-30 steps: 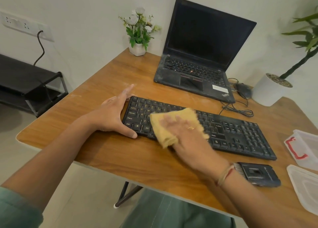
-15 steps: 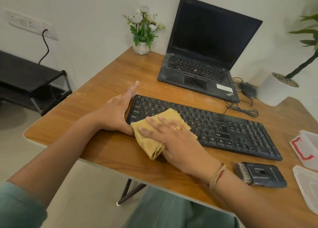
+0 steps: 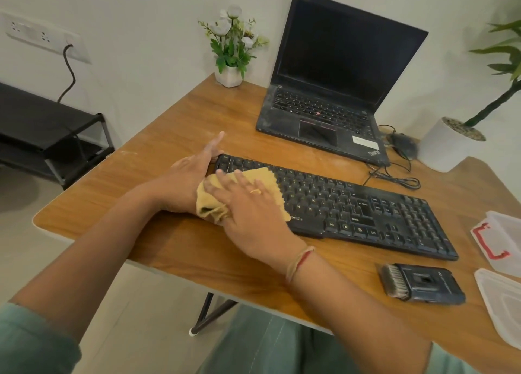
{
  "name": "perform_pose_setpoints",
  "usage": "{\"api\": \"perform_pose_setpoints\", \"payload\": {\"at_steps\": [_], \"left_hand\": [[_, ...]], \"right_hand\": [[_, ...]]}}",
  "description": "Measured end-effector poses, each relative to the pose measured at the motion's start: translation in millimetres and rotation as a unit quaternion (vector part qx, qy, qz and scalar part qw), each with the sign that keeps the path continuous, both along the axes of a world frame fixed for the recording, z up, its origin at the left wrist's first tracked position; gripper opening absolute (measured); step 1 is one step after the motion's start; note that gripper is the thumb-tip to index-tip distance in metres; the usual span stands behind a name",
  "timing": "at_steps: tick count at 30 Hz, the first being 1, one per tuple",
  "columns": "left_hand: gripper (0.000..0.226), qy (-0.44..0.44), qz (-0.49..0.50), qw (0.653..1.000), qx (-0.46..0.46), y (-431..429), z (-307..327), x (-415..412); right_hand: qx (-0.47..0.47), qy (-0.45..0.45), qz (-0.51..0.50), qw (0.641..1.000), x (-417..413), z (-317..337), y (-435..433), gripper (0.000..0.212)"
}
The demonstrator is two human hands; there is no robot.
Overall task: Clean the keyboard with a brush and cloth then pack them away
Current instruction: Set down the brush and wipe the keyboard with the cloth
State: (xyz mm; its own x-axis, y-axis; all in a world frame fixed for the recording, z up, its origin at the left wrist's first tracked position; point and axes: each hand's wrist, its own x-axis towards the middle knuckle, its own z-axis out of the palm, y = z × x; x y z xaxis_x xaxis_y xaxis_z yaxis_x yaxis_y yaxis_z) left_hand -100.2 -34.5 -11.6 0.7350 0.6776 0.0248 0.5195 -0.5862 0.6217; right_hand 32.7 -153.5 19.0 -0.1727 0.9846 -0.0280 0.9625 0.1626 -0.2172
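Observation:
A black keyboard lies across the wooden desk. My right hand lies flat with straight fingers on a yellow cloth, pressing it onto the keyboard's left end. My left hand holds the keyboard's left edge, with its forefinger pointing up and its thumb hidden under the cloth. A black brush with pale bristles rests on the desk in front of the keyboard's right end, away from both hands.
An open black laptop stands behind the keyboard, with a mouse and coiled cable to its right. A flower pot and a white planter sit at the back. A clear box and lid lie at right.
My right hand has slid the cloth leftward along the keyboard to its left end, now against my left hand. The left hand has kept its hold on the keyboard.

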Motion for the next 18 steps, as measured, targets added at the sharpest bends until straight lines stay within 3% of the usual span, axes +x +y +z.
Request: {"api": "perform_pose_setpoints", "payload": {"at_steps": [4, 8, 10, 12, 18], "left_hand": [[0.144, 0.011, -0.005, 1.000, -0.006, 1, 0, -1], [0.145, 0.007, 0.002, 0.999, -0.038, -1, 6, -3], [0.147, 0.006, 0.002, 0.999, -0.036, -2, 7, -3], [0.148, 0.013, 0.008, 1.000, -0.025, -4, 8, 0], [0.150, 0.038, 0.015, 0.999, 0.012, -5, 4, 2]], "right_hand": [[-0.006, 0.003, -0.002, 1.000, 19, 6, -23, 0.058], [-0.009, -0.078, -0.164, 0.983, 63, 6, -53, 0.060], [-0.011, -0.084, -0.254, 0.964, 77, 6, -62, 0.061], [-0.004, -0.063, -0.282, 0.957, 74, 5, -65, 0.061], [-0.010, 0.025, -0.057, 0.998, 25, -2, -72, 0.063]]}}
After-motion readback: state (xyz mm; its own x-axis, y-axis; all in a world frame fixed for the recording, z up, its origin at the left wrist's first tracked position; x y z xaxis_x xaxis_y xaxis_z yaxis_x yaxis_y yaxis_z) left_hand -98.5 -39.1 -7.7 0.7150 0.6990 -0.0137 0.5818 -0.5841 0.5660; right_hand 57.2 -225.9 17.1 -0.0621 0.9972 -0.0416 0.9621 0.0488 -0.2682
